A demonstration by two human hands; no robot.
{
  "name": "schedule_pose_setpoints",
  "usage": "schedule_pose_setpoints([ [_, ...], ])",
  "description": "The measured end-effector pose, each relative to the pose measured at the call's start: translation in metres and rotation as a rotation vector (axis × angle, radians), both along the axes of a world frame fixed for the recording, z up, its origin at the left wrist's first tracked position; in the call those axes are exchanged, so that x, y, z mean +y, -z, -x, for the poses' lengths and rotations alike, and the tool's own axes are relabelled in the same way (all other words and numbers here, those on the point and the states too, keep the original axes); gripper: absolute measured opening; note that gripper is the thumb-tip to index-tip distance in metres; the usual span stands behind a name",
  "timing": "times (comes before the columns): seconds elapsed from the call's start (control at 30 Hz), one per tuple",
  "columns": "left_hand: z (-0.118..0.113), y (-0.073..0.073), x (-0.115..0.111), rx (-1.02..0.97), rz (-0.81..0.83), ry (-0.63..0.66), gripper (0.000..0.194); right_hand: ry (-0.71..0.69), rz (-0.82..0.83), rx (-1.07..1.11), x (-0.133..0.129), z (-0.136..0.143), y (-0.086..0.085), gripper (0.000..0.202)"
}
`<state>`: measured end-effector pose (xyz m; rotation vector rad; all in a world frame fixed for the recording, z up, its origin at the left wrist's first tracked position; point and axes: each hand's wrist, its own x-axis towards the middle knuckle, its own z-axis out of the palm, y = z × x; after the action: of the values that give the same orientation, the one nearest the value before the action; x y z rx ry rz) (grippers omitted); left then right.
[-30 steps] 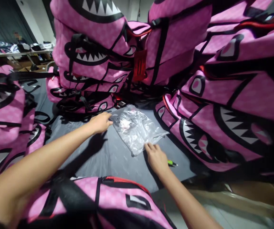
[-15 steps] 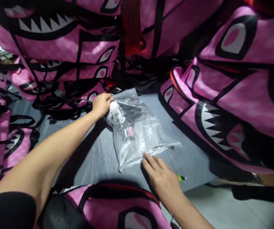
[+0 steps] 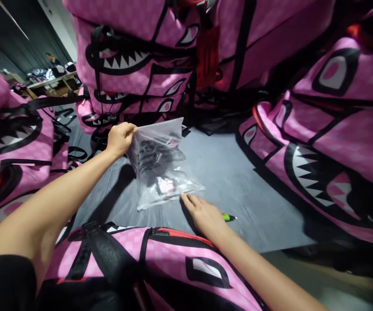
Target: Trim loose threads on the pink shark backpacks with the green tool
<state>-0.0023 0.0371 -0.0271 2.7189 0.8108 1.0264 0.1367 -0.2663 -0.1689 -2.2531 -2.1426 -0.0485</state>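
Observation:
A clear plastic zip bag (image 3: 160, 164) with dark printing hangs tilted over the grey-covered table. Something small, pink and whitish, shows through its lower part. My left hand (image 3: 120, 138) is closed on the bag's upper left corner. Close to the bag's lower edge, my right hand (image 3: 202, 214) has its fingertips at the plastic; whether they pinch it I cannot tell. From the little-finger side of that hand sticks a green-and-black pen-like tool (image 3: 229, 217), its other end hidden in the palm.
Pink backpacks with shark mouths and eyes surround the work surface: a stack (image 3: 131, 65) at the back, one pile (image 3: 322, 142) at right, others (image 3: 14, 129) at left, and one (image 3: 173, 250) in front of me. The grey sheet (image 3: 238, 172) covers the table. A person (image 3: 52, 59) is far behind.
My left hand has carried the bag leftward and raised its upper edge, so its printed face shows. The right hand followed with the green tool. My view has turned left.

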Motion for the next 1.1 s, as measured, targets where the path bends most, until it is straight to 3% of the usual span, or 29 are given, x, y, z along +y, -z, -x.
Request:
schedule_pose_setpoints([
  [0.17,0.023,-0.006,0.013,-0.154,-0.127,0.017,0.032,-0.090,0.141,0.058,0.026,0.016,-0.011,0.054],
  [0.33,0.050,-0.010,0.036,0.196,-0.150,-0.300,0.026,-0.005,0.153,0.051,0.063,0.021,-0.016,0.054],
  [0.4,0.050,0.002,0.021,0.250,-0.181,-0.293,0.035,0.008,0.158,0.047,0.078,0.022,-0.016,0.052],
  [0.5,0.040,0.036,-0.031,0.480,-0.178,0.029,0.046,-0.010,0.129,0.025,0.097,0.026,-0.016,0.053],
  [0.57,0.034,0.062,-0.064,0.625,-0.112,0.133,0.070,-0.017,0.126,0.006,0.105,0.029,-0.017,0.054],
  [0.6,0.033,0.072,-0.075,0.702,-0.063,0.138,0.072,-0.019,0.143,0.000,0.109,0.031,-0.018,0.054],
  [0.7,0.041,0.087,-0.078,0.815,0.065,0.048,0.037,-0.029,0.228,-0.003,0.115,0.036,-0.023,0.044],
  [0.73,0.047,0.086,-0.073,0.811,0.091,0.003,0.029,-0.031,0.242,-0.004,0.116,0.038,-0.025,0.040],
  [0.87,0.078,0.062,-0.052,0.756,0.153,-0.173,0.032,-0.010,0.204,-0.017,0.123,0.050,-0.031,0.045],
  [1.0,0.101,0.044,-0.056,0.694,0.182,-0.234,0.033,-0.107,0.190,-0.056,0.134,0.070,-0.030,0.056],
  [1.1,0.118,0.039,-0.062,0.650,0.193,-0.275,0.032,-0.183,0.212,-0.078,0.135,0.087,-0.028,0.046],
])
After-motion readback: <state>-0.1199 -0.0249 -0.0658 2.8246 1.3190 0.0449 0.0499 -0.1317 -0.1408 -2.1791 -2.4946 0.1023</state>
